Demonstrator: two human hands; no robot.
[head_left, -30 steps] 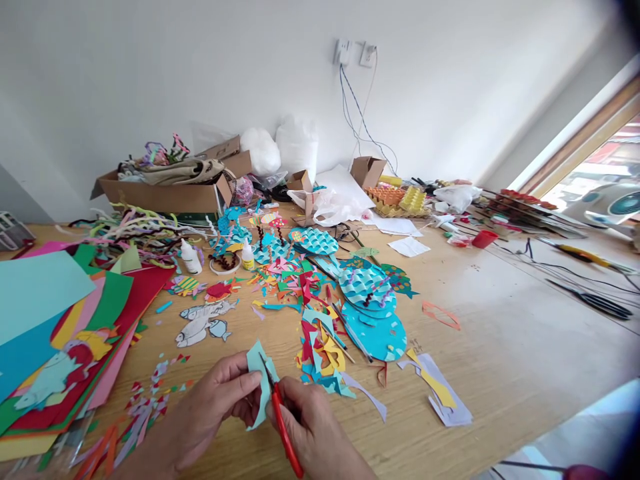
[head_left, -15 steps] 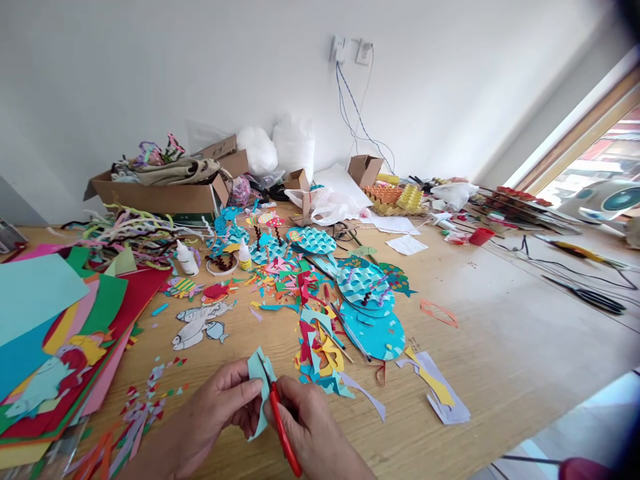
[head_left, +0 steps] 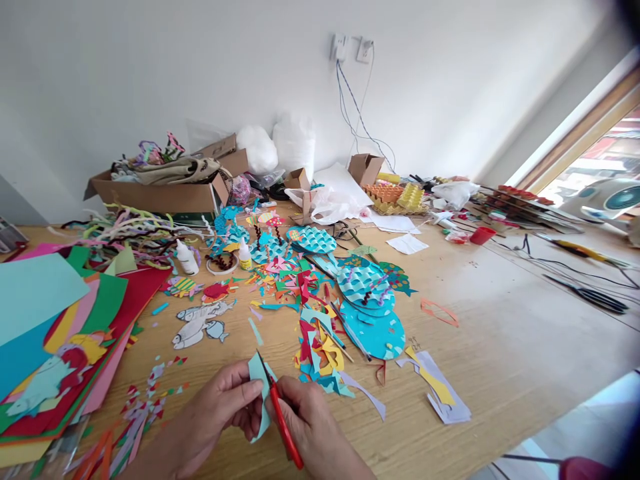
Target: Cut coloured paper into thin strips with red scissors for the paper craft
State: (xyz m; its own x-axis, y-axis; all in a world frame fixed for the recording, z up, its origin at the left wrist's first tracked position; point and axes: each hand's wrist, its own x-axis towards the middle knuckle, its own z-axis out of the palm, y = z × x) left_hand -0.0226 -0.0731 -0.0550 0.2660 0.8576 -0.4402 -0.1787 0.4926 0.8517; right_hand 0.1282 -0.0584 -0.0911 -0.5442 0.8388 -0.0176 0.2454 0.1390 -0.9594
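Between the thumb and fingers of my left hand (head_left: 227, 399) is a piece of light blue paper (head_left: 257, 373), held upright near the table's front. My right hand (head_left: 305, 410) is wrapped round red-handled scissors (head_left: 281, 420), whose dark blades point up and away, against the paper's right side. Part of the paper is hidden by the fingers. A narrow light blue offcut (head_left: 255, 331) lies on the table just beyond the blade tips. Cut-out drawn fish (head_left: 197, 325) rest a little farther off to the left.
Coloured paper sheets (head_left: 40, 293) are stacked at the left. Paper scraps (head_left: 320, 347) and blue round pieces (head_left: 375, 330) lie in the middle. Two glue bottles (head_left: 187, 257) stand farther back, near a cardboard box (head_left: 155, 197). Dark scissors (head_left: 595, 298) lie at the right.
A narrow strip of light blue paper has come off the held piece and now lies on the table beyond it. Both hands stay nearly in place.
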